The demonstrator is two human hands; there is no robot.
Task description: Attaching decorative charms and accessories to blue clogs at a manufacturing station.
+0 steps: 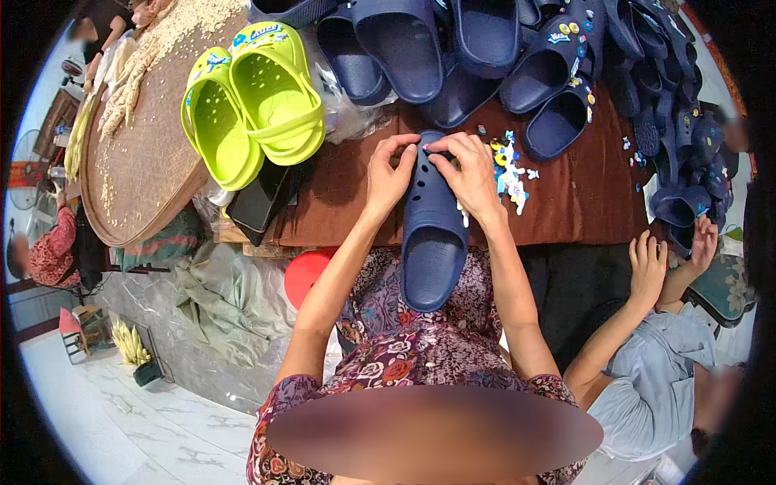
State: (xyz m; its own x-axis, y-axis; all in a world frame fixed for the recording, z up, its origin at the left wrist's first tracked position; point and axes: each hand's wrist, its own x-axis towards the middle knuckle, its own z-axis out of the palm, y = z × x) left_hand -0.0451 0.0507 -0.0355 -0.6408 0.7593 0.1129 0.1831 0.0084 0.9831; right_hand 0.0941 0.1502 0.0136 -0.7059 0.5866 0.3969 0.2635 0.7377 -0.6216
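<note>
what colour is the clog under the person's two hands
Dark blue; the clog shows best in the head view.

Left hand [393, 171] and right hand [470, 174] at toe of navy clog [427, 212]. Loose charms [511, 171] near right hand, on brown surface [339, 206].

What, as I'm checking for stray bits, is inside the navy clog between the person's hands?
Inside the navy clog, the rear footbed shows bare; anything toward the toe is covered by the upper.
</note>
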